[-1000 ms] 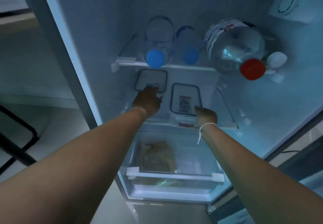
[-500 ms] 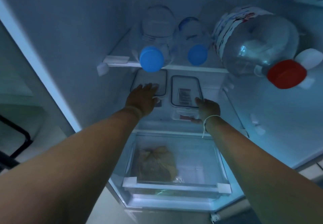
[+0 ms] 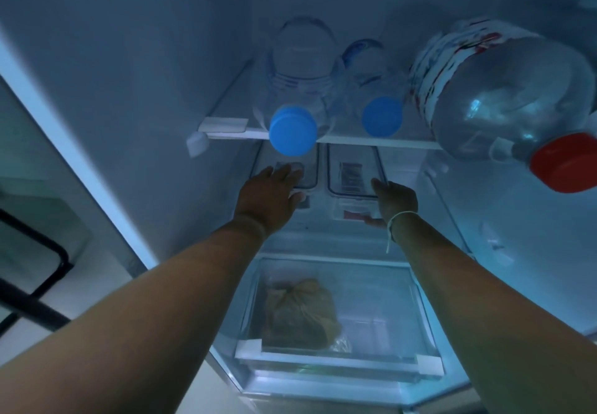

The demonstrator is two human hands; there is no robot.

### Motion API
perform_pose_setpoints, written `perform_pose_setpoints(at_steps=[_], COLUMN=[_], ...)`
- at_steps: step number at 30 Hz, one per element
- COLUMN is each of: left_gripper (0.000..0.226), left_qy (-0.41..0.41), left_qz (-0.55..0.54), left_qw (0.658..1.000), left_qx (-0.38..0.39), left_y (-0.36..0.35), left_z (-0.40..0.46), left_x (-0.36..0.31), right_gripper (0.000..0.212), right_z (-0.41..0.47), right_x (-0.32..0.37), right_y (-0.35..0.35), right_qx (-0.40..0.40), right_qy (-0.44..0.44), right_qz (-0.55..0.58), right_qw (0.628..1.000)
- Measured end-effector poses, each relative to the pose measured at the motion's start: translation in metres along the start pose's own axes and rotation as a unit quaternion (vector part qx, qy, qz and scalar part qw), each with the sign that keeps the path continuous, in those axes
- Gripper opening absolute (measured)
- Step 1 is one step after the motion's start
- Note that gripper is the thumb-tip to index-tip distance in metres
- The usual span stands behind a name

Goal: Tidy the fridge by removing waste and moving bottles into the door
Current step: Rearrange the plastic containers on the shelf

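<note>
Two clear bottles with blue caps, one on the left [image 3: 300,68] and one in the middle [image 3: 371,74], stand on the upper glass shelf [image 3: 416,144]. Beside them on the right is a large clear bottle [image 3: 504,90] with a red cap. On the shelf below sit two lidded plastic containers. My left hand [image 3: 268,200] lies over the left container [image 3: 310,176], fingers on its lid and thumb at its front edge. My right hand [image 3: 399,200] grips the right container [image 3: 350,174] at its right front corner.
A brown crumpled bag [image 3: 300,313] lies in the clear bottom drawer [image 3: 339,357]. The fridge's side walls close in left and right. A black metal frame [image 3: 48,252] stands on the floor outside, at the left.
The view has closed in on the shelves. My left hand's fingers have flattened across the left container's lid; my right hand keeps its hold on the right container.
</note>
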State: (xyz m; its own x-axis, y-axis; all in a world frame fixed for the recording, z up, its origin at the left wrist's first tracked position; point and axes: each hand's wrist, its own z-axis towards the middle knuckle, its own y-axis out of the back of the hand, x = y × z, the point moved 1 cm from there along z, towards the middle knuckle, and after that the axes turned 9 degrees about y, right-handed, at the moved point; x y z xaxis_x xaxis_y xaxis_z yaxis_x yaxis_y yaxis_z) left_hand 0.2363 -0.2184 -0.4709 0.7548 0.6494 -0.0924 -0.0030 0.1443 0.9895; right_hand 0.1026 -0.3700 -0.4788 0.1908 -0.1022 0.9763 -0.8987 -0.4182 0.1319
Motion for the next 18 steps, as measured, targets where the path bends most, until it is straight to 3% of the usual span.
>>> perform_pose_setpoints(at_steps=[18], left_gripper=[0.054], left_qy=[-0.006], left_qz=[0.005], left_qw=[1.0], left_qx=[-0.012], left_y=[-0.001], left_z=[0.001], left_x=[0.004], right_gripper=[0.027], right_z=[0.012], right_x=[-0.006], right_y=[-0.001], right_qx=[-0.006], right_qy=[0.012], right_qz=[-0.004], right_qw=[1.0])
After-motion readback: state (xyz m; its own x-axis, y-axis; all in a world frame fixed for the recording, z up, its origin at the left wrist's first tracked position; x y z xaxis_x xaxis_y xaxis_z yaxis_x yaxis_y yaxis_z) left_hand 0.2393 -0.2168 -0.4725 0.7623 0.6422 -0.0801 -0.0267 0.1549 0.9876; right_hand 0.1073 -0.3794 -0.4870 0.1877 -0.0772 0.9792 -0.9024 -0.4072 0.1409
